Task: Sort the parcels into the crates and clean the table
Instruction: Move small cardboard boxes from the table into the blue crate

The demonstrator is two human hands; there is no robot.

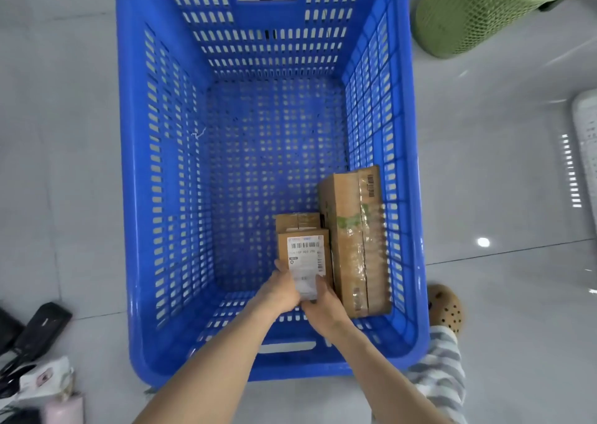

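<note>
**A:** What have you got hold of?

**B:** A small parcel [303, 255], in both hands. My left hand [281, 289] curls round its near left corner and my right hand [326, 307] grips the near right corner. Both are closed on it.

**A:** Where is it?

**B:** Low inside the blue crate [129, 197], near the right front corner. Whether it touches the bottom, I cannot tell.

**A:** How does it lie?

**B:** Its long axis runs straight away from me, so the free end points at the far wall. A big box [352, 246] stands just beside it on the right, parallel and against the crate wall. My right hand is the one next to it. Another small box [298, 220] sits just beyond the free end.

**A:** Any writing?

**B:** A white label [305, 262] faces up, with a barcode and a line of characters too blurred to read. The big box has a barcode sticker at its far corner and green print under clear tape.
</note>
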